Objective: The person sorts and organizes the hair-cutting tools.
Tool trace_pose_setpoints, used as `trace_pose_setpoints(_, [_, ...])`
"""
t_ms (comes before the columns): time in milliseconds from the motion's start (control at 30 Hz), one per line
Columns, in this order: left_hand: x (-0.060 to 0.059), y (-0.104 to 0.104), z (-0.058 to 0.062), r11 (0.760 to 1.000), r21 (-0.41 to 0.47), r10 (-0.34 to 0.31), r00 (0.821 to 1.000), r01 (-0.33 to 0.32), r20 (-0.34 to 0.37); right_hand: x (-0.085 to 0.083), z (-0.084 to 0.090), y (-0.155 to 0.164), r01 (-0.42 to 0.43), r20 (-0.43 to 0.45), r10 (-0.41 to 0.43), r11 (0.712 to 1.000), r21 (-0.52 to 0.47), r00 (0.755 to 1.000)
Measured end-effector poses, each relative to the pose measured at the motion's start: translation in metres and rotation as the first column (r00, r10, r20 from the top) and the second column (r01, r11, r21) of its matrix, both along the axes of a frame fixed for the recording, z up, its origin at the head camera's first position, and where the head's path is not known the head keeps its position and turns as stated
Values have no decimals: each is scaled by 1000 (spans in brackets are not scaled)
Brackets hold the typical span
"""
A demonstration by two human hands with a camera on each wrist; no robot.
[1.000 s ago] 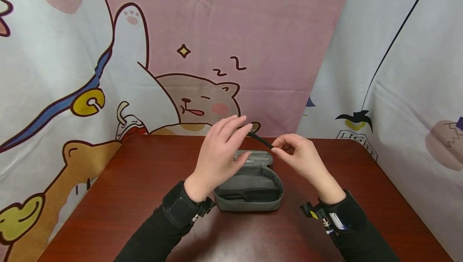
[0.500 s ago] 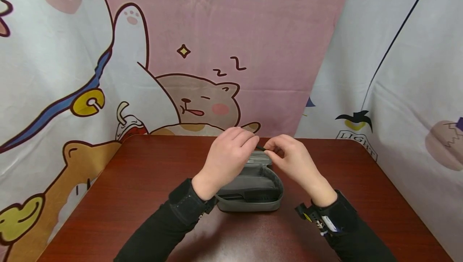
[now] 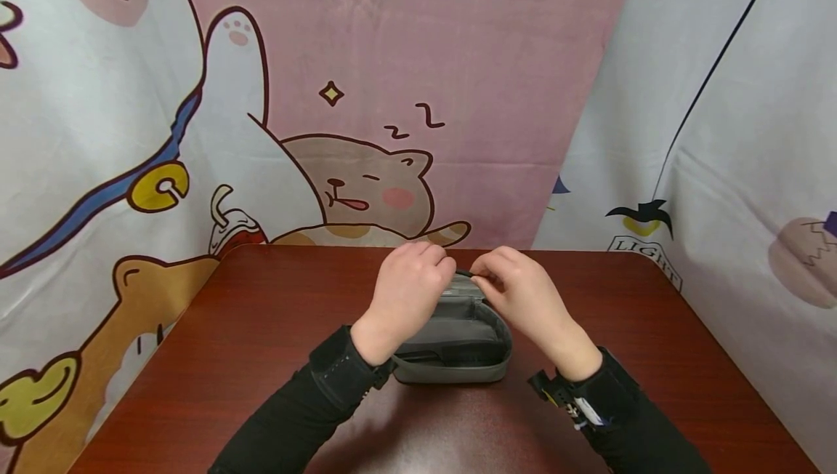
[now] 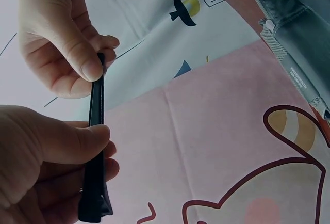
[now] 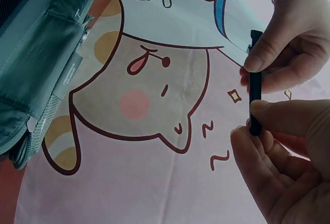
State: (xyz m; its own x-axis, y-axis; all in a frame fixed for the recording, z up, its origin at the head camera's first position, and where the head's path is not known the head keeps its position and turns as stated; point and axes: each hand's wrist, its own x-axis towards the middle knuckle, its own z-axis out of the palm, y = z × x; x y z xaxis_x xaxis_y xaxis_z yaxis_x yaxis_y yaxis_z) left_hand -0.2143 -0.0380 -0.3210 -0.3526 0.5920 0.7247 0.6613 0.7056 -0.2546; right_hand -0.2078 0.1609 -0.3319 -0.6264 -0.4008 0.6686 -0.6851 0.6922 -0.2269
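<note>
Though slim, black bar [image 4: 96, 108] (pinched) from left hand [image 3: 410, 294] to right hand [image 3: 526, 301].

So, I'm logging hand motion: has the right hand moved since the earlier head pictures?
Yes. Against the gray case in the head view, the right hand has shifted left, toward the left hand.

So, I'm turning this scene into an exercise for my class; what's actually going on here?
A person is handling a slim black item with both hands. The right hand pinches it near one end, while the left hand grips it towards the other. They hold it up clear of the grey case, which sits open on the table. Inside the case, near its front wall, is a dark object, too dim to name for sure.
</note>
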Motion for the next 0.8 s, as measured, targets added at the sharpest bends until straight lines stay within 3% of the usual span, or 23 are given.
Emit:
trace_pose_setpoints(300, [-2, 0, -7, 1000, 0, 6, 1000, -6, 21, 0, -3, 1, 1, -15, -1, 1000, 29, 1000])
trace_pose_setpoints(467, [-2, 0, -8, 1000, 8, 8, 997, -8, 72, -2, -5, 2, 0, 5, 0, 1000, 21, 1000])
trace_pose_setpoints(800, [-2, -1, -12, 1000, -4, 22, 989, -22, 147, -3, -10, 9, 24, 203, -39, 997, 77, 978])
